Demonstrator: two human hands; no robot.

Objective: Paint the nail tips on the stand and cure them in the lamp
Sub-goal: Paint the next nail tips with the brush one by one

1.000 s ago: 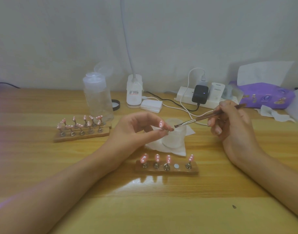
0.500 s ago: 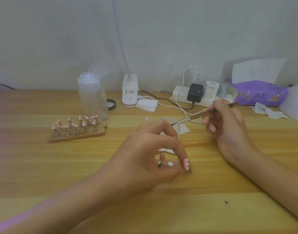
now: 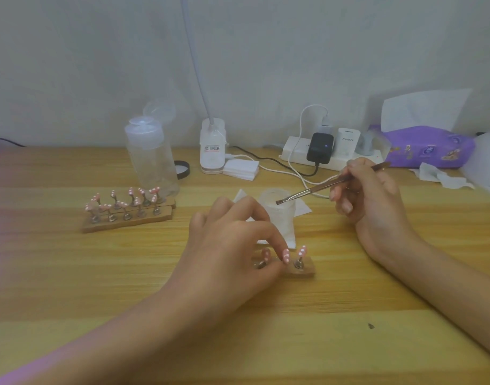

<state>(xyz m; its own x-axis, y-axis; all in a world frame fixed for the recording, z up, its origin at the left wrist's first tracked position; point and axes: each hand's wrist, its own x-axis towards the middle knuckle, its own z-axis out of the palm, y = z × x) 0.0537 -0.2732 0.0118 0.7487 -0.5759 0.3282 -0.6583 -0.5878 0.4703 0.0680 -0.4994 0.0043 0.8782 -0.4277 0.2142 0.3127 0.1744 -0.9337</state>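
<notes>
My left hand (image 3: pixel 230 243) reaches down over the small wooden stand (image 3: pixel 303 269) in the middle of the table and pinches a pink nail tip with white dots (image 3: pixel 286 256) between thumb and forefinger, right at the stand. The hand hides most of the stand; two other pink tips show on it. My right hand (image 3: pixel 368 198) holds a thin brush (image 3: pixel 316 189), its bristles over a small white jar (image 3: pixel 278 208) that stands on a white wipe. The lamp base (image 3: pixel 212 147) with its bent neck stands at the back.
Two more wooden stands (image 3: pixel 127 215) full of pink dotted tips sit at the left. Behind them is a clear bottle (image 3: pixel 152 157) and a black lid. A power strip (image 3: pixel 321 151) with chargers and cables, a purple tissue pack (image 3: pixel 429 147) and crumpled tissues lie at the back right.
My left hand has come down from beside the brush to the near stand, carrying the dotted nail tip with it. The right hand and brush stay nearly where they were.
</notes>
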